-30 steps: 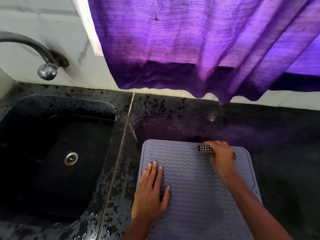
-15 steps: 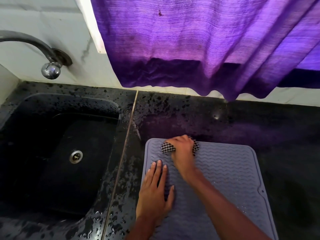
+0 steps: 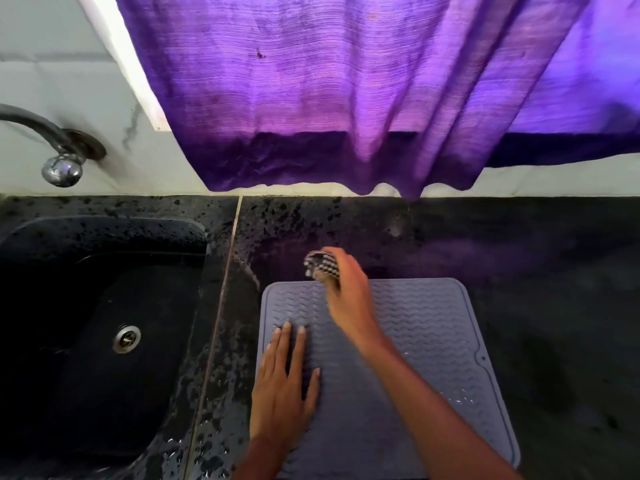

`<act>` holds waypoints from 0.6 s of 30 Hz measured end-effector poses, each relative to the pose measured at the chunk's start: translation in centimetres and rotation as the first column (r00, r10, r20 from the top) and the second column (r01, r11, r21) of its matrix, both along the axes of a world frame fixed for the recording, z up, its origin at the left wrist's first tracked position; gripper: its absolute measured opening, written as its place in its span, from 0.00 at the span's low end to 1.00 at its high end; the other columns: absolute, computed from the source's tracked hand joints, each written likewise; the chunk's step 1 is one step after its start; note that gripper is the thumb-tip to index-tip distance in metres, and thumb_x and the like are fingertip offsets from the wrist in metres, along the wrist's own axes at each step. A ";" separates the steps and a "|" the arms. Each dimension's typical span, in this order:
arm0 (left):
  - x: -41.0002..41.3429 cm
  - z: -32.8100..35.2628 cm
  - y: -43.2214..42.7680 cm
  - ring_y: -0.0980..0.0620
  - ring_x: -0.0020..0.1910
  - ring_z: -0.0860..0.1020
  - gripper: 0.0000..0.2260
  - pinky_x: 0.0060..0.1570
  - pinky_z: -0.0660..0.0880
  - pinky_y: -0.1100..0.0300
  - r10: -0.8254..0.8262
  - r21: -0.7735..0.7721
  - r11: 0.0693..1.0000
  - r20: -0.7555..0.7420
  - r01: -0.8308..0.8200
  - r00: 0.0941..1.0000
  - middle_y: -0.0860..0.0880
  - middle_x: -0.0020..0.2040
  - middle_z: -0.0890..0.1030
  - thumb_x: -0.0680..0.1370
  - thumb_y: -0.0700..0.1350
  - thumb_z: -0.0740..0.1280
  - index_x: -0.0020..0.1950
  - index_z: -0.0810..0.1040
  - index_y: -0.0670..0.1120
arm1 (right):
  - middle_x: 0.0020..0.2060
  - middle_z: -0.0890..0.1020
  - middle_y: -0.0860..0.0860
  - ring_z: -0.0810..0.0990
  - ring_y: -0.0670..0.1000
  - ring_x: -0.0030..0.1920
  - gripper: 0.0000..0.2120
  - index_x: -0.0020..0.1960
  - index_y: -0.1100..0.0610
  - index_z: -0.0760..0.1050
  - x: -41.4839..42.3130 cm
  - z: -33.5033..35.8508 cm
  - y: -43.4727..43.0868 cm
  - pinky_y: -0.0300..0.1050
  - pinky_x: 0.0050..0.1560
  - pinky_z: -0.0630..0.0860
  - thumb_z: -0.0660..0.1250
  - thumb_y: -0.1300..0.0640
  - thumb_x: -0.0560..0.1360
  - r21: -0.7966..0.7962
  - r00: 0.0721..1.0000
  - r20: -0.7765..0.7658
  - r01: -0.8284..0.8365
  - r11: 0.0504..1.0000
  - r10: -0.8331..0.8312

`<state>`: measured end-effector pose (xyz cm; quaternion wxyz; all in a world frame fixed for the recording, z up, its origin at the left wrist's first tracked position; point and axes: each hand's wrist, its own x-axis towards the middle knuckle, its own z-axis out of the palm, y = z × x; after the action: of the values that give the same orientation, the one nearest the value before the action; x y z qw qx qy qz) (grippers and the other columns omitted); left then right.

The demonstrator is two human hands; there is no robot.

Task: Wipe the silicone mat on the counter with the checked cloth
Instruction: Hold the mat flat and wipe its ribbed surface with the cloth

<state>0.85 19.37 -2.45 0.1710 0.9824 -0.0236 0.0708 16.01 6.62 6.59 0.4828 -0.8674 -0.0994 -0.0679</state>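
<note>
A dark, speckled counter (image 3: 519, 323) runs under a tiled wall, wet with drops on the stretch left of the silicone mat (image 3: 433, 341). A purple curtain (image 3: 346, 81) hangs behind the mat, and a black sink (image 3: 194, 237) with a chrome tap (image 3: 60, 168) lies to the mat's left.

In the head view, the grey mat lies flat on the counter, its wavy ribs facing up. The left hand (image 3: 280, 386) rests on the mat's near left part, fingers straight and spread, pressing it down. The right hand (image 3: 348, 289) is at the mat's far edge, toward its far left corner, with the fingers curled tightly round the bunched checked cloth (image 3: 320, 268). The cloth pokes out past that edge over the counter. Motion blur hides whether it touches the mat.

This looks like the end of a wiping stroke along the far edge. The next move probably calls for drawing the cloth back over the mat's right and near parts, where small drops glisten, while the flat hand stops the mat sliding on the wet counter.
</note>
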 end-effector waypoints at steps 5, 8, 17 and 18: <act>-0.1 -0.4 -1.5 0.42 0.76 0.69 0.25 0.72 0.62 0.40 -0.043 0.073 0.997 0.037 0.041 0.998 0.45 0.79 0.66 0.81 0.49 0.56 0.77 0.71 0.45 | 0.54 0.77 0.52 0.75 0.52 0.53 0.17 0.63 0.54 0.68 0.2 -1.0 -11.1 0.49 0.50 0.73 0.62 0.48 0.77 -0.181 0.987 -0.103 0.102 0.978 -0.122; -0.2 -0.6 -1.7 0.43 0.78 0.66 0.25 0.74 0.59 0.38 -0.048 0.045 0.998 0.023 0.047 0.999 0.46 0.80 0.65 0.81 0.51 0.56 0.78 0.70 0.47 | 0.53 0.78 0.56 0.76 0.59 0.52 0.15 0.60 0.56 0.69 1.1 -1.7 -16.7 0.57 0.51 0.75 0.66 0.59 0.75 -0.443 0.982 -0.103 0.100 0.891 -0.161; -0.2 0.0 -1.7 0.45 0.82 0.58 0.29 0.75 0.57 0.37 -0.064 0.042 0.997 -0.054 0.067 0.996 0.49 0.82 0.61 0.81 0.65 0.56 0.80 0.66 0.53 | 0.43 0.82 0.51 0.78 0.56 0.42 0.22 0.50 0.55 0.81 0.9 -3.6 -17.3 0.48 0.46 0.73 0.66 0.70 0.59 -0.548 0.995 0.052 -0.046 0.835 0.090; -0.2 0.1 -1.7 0.45 0.81 0.59 0.30 0.75 0.58 0.37 -0.061 0.043 0.997 -0.049 0.063 0.997 0.49 0.82 0.61 0.81 0.64 0.57 0.80 0.66 0.53 | 0.43 0.82 0.50 0.78 0.55 0.42 0.22 0.49 0.55 0.81 0.9 -3.9 -16.9 0.48 0.44 0.74 0.66 0.70 0.58 -0.524 0.996 0.046 -0.039 0.851 0.074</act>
<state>0.69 17.67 -2.37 0.1519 0.9862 -0.0516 0.0416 16.91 -10.27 2.72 0.2273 -0.9600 -0.1552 -0.0522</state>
